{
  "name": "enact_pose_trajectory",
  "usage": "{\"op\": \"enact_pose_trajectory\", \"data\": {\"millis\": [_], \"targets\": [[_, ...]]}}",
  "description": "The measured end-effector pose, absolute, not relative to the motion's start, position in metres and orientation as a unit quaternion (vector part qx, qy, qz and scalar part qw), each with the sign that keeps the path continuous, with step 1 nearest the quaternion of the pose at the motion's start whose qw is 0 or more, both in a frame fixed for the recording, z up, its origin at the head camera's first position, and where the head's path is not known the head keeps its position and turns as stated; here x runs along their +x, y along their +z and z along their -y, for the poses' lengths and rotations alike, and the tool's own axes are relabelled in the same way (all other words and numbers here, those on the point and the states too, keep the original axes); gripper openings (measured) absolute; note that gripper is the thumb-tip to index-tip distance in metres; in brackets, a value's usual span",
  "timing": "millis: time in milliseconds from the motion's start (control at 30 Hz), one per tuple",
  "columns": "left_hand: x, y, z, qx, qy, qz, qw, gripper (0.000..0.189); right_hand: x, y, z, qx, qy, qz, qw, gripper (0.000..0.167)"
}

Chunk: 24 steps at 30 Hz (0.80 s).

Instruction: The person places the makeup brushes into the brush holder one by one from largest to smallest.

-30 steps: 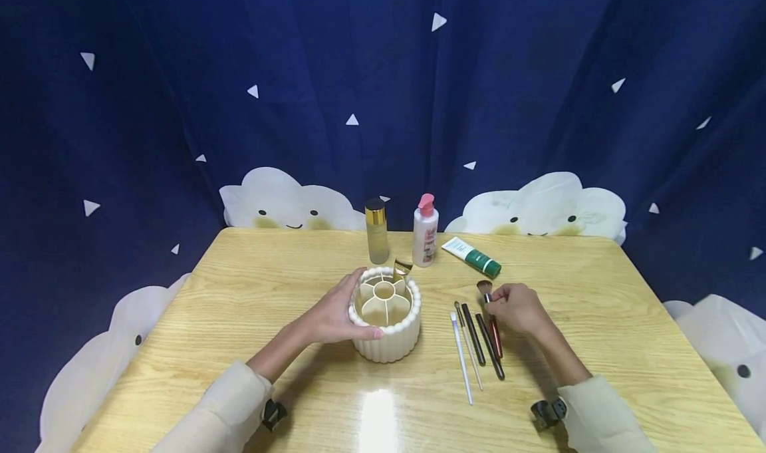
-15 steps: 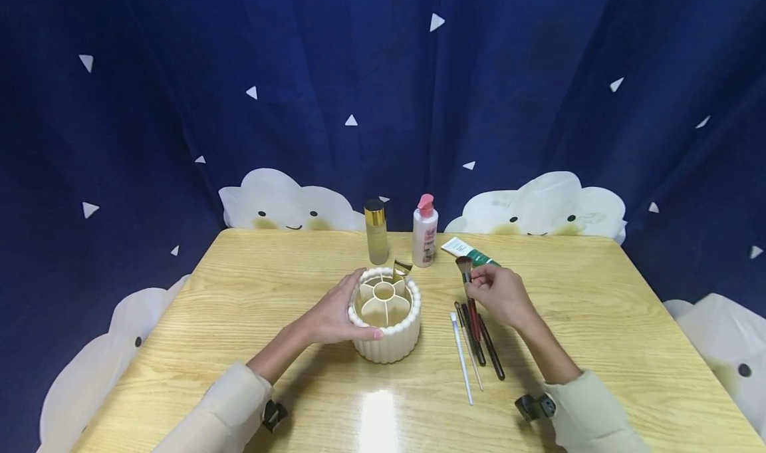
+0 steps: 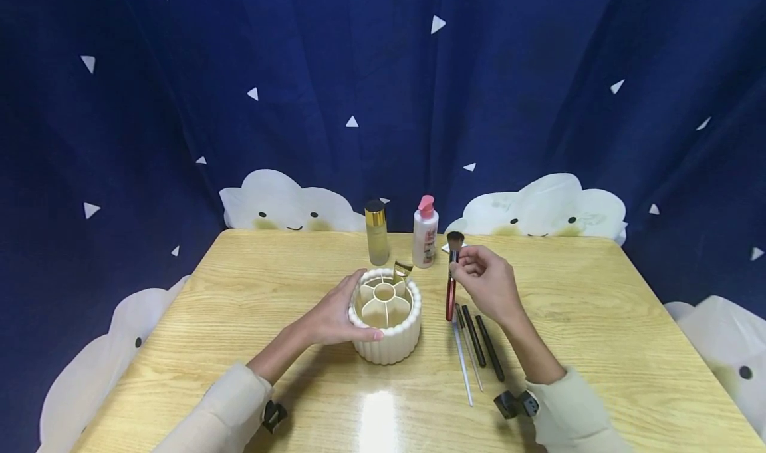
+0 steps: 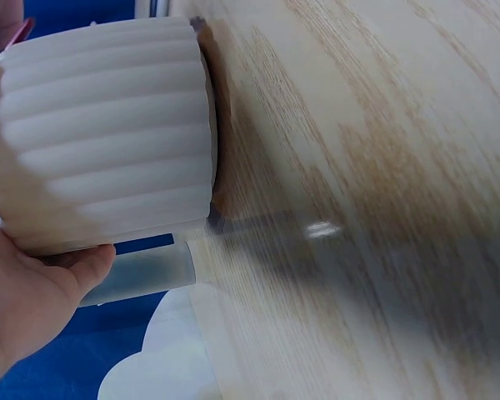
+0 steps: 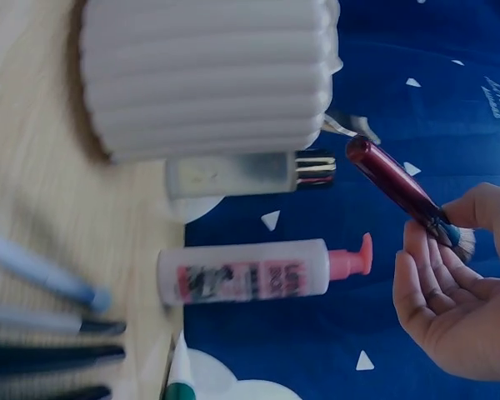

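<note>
My left hand (image 3: pixel 335 316) grips the side of a round cream-white brush holder (image 3: pixel 387 348), thumb on the near rim and fingers round the far side. Its top has petal-shaped compartments about a central ring, and a gold piece with a flared end (image 3: pixel 402 271) sticks up from the back. Between thumb and fingers, my right hand (image 3: pixel 489 284) pinches a makeup brush (image 3: pixel 451 299) near its bristles. The brush stands nearly upright right of the holder, dark bristles up and red handle down. In the right wrist view its handle end (image 5: pixel 362 152) points toward the holder's rim.
Right of the holder lie a pale-blue brush (image 3: pixel 463 366), a thin brush (image 3: pixel 473 360) and two dark sticks (image 3: pixel 474 336). Behind stand a gold-capped bottle (image 3: pixel 377 237) and a pink-pump bottle (image 3: pixel 425 237). My right hand mostly hides a green-and-white tube (image 5: pixel 181 379).
My right hand has lifted the red-handled brush off the table and moved it left and up, turning it nearly upright. My left hand and the holder have stayed put.
</note>
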State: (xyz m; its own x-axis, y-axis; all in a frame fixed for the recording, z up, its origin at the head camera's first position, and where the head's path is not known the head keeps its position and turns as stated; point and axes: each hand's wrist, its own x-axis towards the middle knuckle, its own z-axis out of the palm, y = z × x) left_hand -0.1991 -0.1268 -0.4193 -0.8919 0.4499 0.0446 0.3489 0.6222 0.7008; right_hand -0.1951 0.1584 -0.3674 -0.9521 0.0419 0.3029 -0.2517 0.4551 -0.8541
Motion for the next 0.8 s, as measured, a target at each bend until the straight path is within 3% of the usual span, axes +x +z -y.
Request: {"op": "enact_pose_trajectory", "data": {"millis": [533,800], "targets": [[-0.197,-0.418,0.127,0.225,0.379,-0.895,0.069,0.123,-0.196,-0.363,-0.128,0.059,0.633,0.755,0.161,0.019],[-0.198,-0.418,0.127,0.218,0.374,-0.898,0.076,0.124,-0.197,-0.373,-0.121,0.068,0.622,0.768,0.137,0.016]]}}
